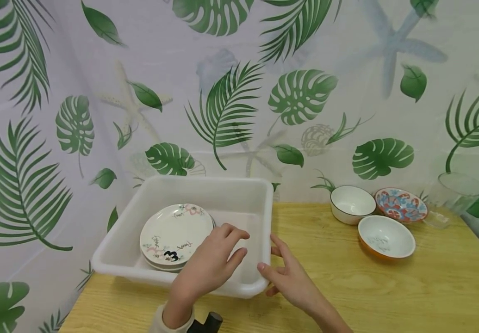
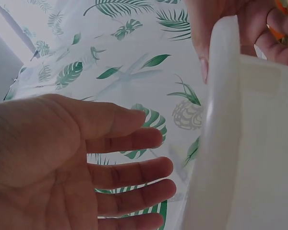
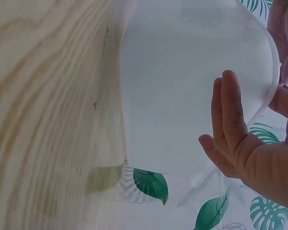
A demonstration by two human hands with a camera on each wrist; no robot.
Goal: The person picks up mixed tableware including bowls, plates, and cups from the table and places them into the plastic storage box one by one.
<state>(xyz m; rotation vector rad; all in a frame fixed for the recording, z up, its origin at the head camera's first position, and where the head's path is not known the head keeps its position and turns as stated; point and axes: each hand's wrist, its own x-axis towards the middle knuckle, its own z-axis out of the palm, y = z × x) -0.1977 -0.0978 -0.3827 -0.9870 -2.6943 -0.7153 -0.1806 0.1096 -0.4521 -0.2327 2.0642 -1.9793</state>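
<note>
A white plastic tub [image 1: 206,182] stands on the wooden table, and a stack of white plates [image 1: 177,231] with printed lettering and flowers lies in its left part. My left hand [image 1: 212,263] hovers over the tub just right of the plates, holding nothing. In the left wrist view the fingers [image 2: 134,172] of that hand are loosely extended and apart. At the tub's right front corner, my right hand [image 1: 291,280] holds the rim, the thumb over it and the other fingers along the outer wall. The right wrist view shows these fingers [image 3: 233,110] beside the wall.
Toward the table's back right stand a white bowl with a dark rim [image 1: 352,203], a red and blue patterned bowl [image 1: 401,203], an orange-sided bowl [image 1: 387,236] and a clear glass vessel [image 1: 456,194]. A leaf-printed sheet [image 1: 239,46] hangs behind the table [image 1: 431,286].
</note>
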